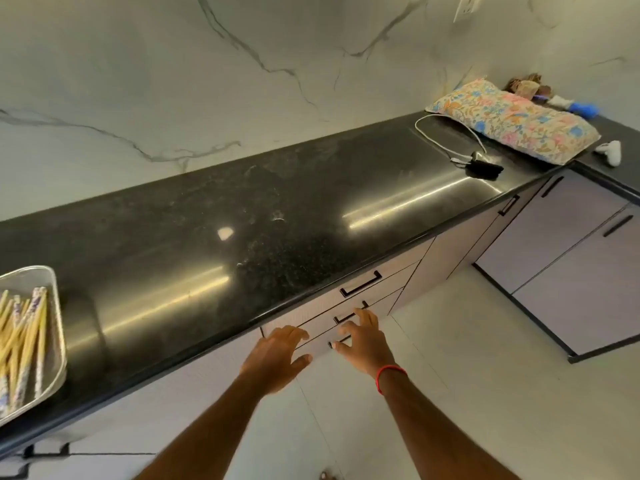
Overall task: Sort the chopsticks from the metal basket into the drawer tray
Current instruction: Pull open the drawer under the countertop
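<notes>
Head view, looking down along a kitchen run. Black polished stone desk [277, 209] crosses from near left to far right beneath a veined marble wall. A stack of closed drawers [381, 292] with black bar handles sits under its front edge; the drawer tray is not in view and presumably lies inside one of them. A floral cushion [512, 123] rests at the far right end.

The metal basket [57, 327] stands on the desk at the near left edge of the view, well apart from the drawers. The left grip [277, 355] and right grip [363, 341] are both released, with fingers spread and holding nothing. They reach at the drawer fronts, the right one close to a handle [349, 315]; whether it touches cannot be told.

The chopsticks [27, 327] lie loose in the basket, a pale pile with patterned ends, roughly parallel and partly crossed. They are judged light, stiff and smooth, so they are apt to roll or slide out of a loose hold. Gathering several at mid-length, with fingers wrapped round the bundle, should keep them aligned. Single sticks call for a pinch near the middle.
</notes>
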Motion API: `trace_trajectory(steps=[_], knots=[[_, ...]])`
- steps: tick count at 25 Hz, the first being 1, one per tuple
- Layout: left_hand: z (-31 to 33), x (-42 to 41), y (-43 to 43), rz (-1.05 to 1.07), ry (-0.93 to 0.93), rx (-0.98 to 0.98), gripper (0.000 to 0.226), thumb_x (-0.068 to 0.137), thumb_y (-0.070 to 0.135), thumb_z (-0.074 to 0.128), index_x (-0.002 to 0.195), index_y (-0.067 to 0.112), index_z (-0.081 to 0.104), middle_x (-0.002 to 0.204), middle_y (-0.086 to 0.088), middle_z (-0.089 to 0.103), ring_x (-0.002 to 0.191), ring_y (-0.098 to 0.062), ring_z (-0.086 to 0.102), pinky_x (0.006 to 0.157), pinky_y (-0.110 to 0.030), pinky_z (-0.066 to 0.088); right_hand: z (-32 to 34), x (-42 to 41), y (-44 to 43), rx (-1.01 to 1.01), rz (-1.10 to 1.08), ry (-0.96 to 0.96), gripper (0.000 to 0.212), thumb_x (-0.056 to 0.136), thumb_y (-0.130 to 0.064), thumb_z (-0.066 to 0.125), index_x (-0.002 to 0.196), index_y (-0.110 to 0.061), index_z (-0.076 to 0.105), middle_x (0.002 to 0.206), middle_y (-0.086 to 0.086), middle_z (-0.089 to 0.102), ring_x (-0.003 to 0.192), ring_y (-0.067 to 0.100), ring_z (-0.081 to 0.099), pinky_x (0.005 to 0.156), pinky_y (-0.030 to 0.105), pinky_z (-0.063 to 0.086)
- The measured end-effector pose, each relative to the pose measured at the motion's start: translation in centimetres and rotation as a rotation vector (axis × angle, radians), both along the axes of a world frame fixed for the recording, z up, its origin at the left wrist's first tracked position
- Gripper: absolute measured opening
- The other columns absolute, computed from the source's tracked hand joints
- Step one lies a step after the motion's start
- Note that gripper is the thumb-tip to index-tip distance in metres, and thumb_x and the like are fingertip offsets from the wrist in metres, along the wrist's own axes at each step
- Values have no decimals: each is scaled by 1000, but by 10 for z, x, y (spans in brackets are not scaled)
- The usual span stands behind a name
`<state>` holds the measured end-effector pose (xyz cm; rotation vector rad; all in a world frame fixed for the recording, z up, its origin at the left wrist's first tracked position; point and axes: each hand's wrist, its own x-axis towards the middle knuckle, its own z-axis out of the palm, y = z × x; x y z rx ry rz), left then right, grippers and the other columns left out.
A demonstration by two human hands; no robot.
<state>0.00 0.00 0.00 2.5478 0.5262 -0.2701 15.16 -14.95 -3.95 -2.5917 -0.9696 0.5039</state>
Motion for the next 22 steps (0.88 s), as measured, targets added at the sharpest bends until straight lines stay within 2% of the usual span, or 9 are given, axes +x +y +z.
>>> trace_trajectory(steps=[5,9,11,13,16,19,22], knots=[[-36,31,-4,87,92,-34,62,95,54,52,149,30,32,158,3,37,142,-20,39,116,-43,33,-35,54,24,-143,67,26,44,88,-47,62,122,-19,63,157,10,29,147,28,18,106,44,42],[-58,54,-3,139,145,-56,69,93,58,50,152,34,21,153,-1,48,137,-24,49,112,-50,42,-57,94,52,-251,126,26,48,90,-50,57,126,-17,60,157,12,29,149,31,12,109,52,37],[-63,61,-1,149,133,-42,69,93,59,49,151,35,20,150,-1,51,133,-25,52,109,-50,45,-61,108,67,-310,152,62,55,92,-50,55,134,-15,53,156,11,29,149,30,12,113,54,32],[-64,65,1,171,120,-23,70,93,59,49,151,36,18,147,-1,55,129,-25,56,107,-49,47,-68,116,80,-387,183,79,63,92,-52,53,142,-15,44,154,11,33,148,30,17,114,53,29],[-59,62,1,190,111,4,71,94,58,48,152,36,14,142,0,59,126,-24,58,106,-49,48,-77,120,79,-459,205,12,69,90,-53,54,143,-11,40,155,9,29,146,28,19,114,50,31],[-49,49,-2,223,73,25,69,96,56,47,153,36,14,134,2,65,117,-22,64,102,-45,51,-81,115,64,-445,226,-57,68,90,-51,55,141,-9,42,153,8,29,144,26,21,112,48,33],[-40,29,-5,273,3,100,56,98,54,44,148,36,27,116,2,72,98,-17,68,87,-34,56,-78,104,47,-350,188,-84,60,90,-51,56,132,-8,51,141,11,43,134,27,36,104,44,41]])
